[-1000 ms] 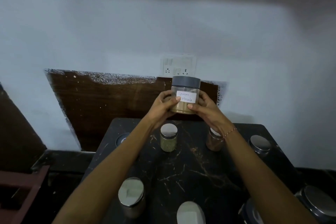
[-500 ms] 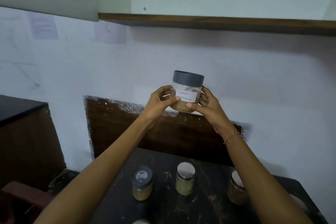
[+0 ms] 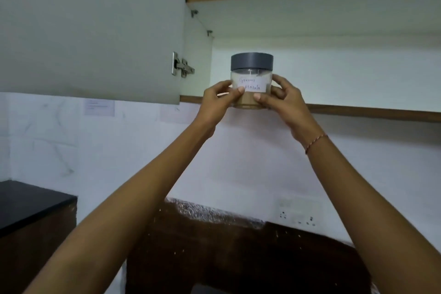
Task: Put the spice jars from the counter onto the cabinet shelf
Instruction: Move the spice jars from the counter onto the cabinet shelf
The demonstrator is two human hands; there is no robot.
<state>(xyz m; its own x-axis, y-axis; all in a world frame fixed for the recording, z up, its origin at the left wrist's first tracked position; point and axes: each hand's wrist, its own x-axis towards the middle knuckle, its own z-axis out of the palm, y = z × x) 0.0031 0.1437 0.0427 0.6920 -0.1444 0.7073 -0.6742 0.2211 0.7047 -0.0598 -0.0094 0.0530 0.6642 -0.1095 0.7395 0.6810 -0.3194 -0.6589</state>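
Spice jar [image 3: 251,83] gripped upright by left hand [image 3: 216,100] & right hand [image 3: 284,100], arms raised.

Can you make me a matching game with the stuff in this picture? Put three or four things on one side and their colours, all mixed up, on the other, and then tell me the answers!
Things:
1. jar lid
2. paper label on the spice jar
3. spice powder in the jar
4. front edge of the lower cabinet shelf

Colours:
A. white
B. brown wood
C. dark grey
D. tan

Right pairs: 1-C, 2-A, 3-D, 4-B
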